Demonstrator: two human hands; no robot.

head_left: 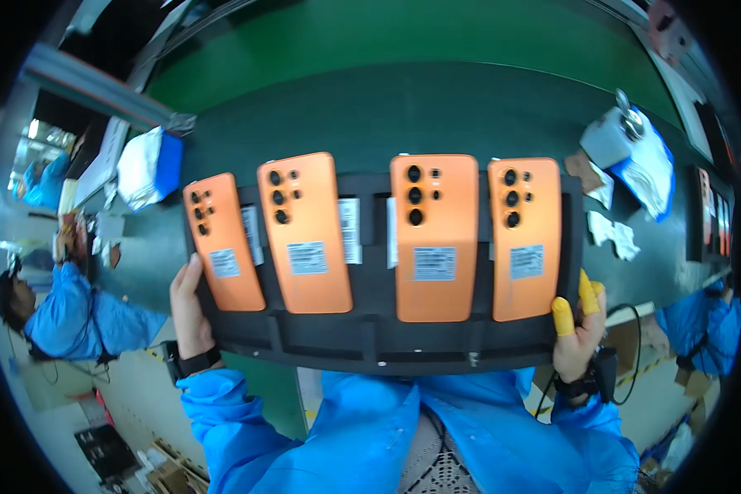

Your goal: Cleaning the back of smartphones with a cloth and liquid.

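Note:
My left hand [193, 319] grips the left end of a black tray [362, 347], its thumb over the rim. At the other end my right hand [580, 339] holds the tray too, with yellow finger cots on two of its digits. Several orange smartphones rest back side up across the tray, tops pointing away from me. The leftmost smartphone [226, 251] is tilted, near my left thumb. The rightmost smartphone [525, 239] has its lower corner by my right thumb. Each phone has dark camera lenses and a white label on its back.
A dark green worktable [370, 107] extends beyond the tray. A white-and-blue packet [146, 169] stands at left. At right are a pump bottle [613, 136], another packet [652, 169] and crumpled white wipes [613, 235]. People in blue work at both sides; another phone tray is far right.

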